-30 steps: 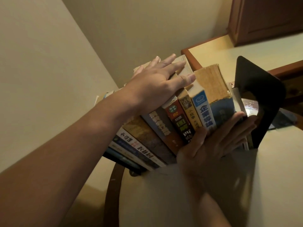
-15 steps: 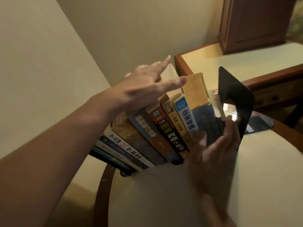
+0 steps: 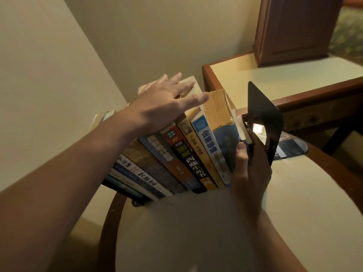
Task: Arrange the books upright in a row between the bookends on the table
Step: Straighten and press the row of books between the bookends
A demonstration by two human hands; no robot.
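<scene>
A row of several books (image 3: 176,154) stands on the round table (image 3: 294,213), spines toward me and all leaning left. My left hand (image 3: 163,107) rests flat on the book tops with straight fingers. My right hand (image 3: 249,165) is at the row's right end. Its thumb lies on the blue book's spine (image 3: 225,142), and its fingers reach up the far side of the thin pale book (image 3: 238,122), pinching these last books. A black bookend (image 3: 263,118) stands upright just right of that hand. A dark piece (image 3: 137,201) shows under the leftmost books.
The table has a curved wooden rim (image 3: 110,222), and the books sit close to its left edge. A wall (image 3: 49,75) rises just left. A wooden desk (image 3: 275,79) with a brown cabinet (image 3: 294,30) stands behind on the right. A dark flat object (image 3: 290,148) lies behind the bookend.
My right hand slid from lying flat across the spines to the row's right end and closed thumb and fingers around the last books. My left hand stayed on the book tops.
</scene>
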